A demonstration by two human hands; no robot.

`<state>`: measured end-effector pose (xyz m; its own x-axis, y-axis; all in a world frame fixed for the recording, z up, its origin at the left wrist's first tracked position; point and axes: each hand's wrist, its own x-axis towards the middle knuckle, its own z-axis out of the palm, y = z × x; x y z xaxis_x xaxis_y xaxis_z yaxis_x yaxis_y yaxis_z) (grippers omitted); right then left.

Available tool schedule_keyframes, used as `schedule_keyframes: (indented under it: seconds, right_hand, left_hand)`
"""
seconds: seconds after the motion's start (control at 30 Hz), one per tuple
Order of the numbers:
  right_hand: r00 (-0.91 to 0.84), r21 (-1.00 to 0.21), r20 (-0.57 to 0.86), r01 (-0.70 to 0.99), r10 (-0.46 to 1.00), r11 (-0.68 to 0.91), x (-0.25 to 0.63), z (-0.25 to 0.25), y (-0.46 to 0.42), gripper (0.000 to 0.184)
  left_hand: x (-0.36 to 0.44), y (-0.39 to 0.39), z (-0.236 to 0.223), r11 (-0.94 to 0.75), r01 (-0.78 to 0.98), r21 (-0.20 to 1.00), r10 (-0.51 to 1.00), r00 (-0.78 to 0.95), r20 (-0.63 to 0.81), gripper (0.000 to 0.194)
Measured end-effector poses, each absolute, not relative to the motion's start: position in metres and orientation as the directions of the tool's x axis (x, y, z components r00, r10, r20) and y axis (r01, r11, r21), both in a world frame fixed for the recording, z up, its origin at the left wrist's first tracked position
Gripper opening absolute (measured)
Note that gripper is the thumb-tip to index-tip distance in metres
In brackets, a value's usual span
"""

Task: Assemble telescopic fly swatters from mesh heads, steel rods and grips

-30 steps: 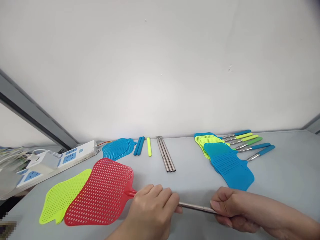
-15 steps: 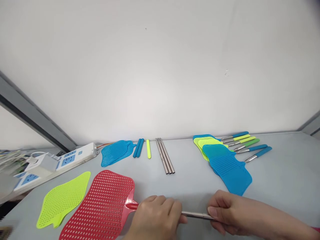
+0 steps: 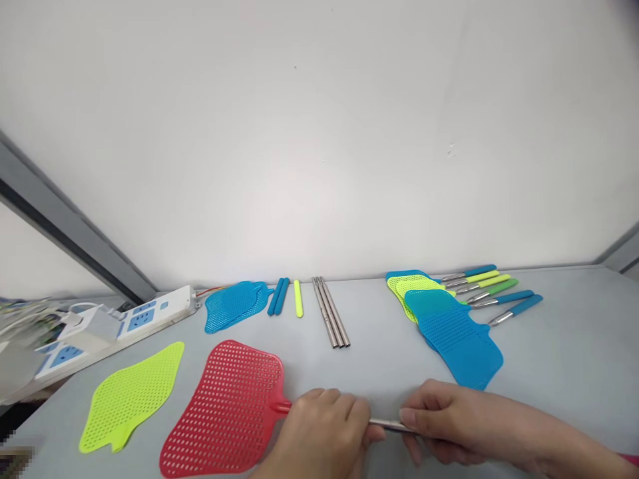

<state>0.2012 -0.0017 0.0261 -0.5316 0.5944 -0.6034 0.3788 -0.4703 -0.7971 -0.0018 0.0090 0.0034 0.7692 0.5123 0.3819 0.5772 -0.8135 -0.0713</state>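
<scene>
Red plastic fly swatter head (image 3: pixel 224 409) lies on the table (image 3: pixel 574 359) just left of the left hand (image 3: pixel 324 432), its lower edge reaching the bottom of the frame. The swatter's red neck (image 3: pixel 280 407) runs into that hand's curled fingers (image 3: pixel 329 399), which are closed around it. The join between neck and steel rod (image 3: pixel 392 426) is hidden inside the fist, so its state cannot be made out. A short bare length of rod shows right of those fingers, then enters the right hand (image 3: pixel 449 419), whose fingers (image 3: pixel 414 418) are clamped on it; the rod's far end is hidden there. Both wrists and forearms run out of frame at the bottom.

Left of the left fingers: lime-green swatter head (image 3: pixel 130 397), well apart from the red one. Ahead of the fingers, in a row: blue swatter head (image 3: pixel 234 306), two blue grips (image 3: pixel 278 296), lime grip (image 3: pixel 298 298), bundled steel tubes (image 3: pixel 330 313). Ahead and right of the right fingers: overlapping blue and lime swatter heads (image 3: pixel 456 339), assembled handles (image 3: pixel 492 293). Far left: power strip (image 3: pixel 144 316); objects beyond it blurred, too unclear to name.
</scene>
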Motion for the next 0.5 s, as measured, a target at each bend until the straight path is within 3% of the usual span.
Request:
schedule_keyframes:
  seconds: [0.13, 0.27, 0.5]
  right_hand:
    - [-0.514, -0.829, -0.549, 0.431, 0.659, -0.356, 0.206, 0.037, 0.002, 0.033]
    - [-0.433, -0.797, -0.534, 0.544, 0.726, -0.262, 0.224, 0.038, 0.01, 0.03]
    - [-0.403, -0.761, -0.567, 0.59, 0.719, -0.269, 0.254, 0.041, 0.026, 0.032]
  left_hand:
    - [-0.005, 0.015, 0.017, -0.793, 0.609, -0.008, 0.588, 0.769, 0.253, 0.017]
    - [-0.014, 0.026, 0.026, -0.739, 0.673, 0.021, 0.661, 0.719, 0.216, 0.019]
    - [-0.029, 0.046, 0.036, -0.694, 0.72, 0.018, 0.706, 0.676, 0.21, 0.023]
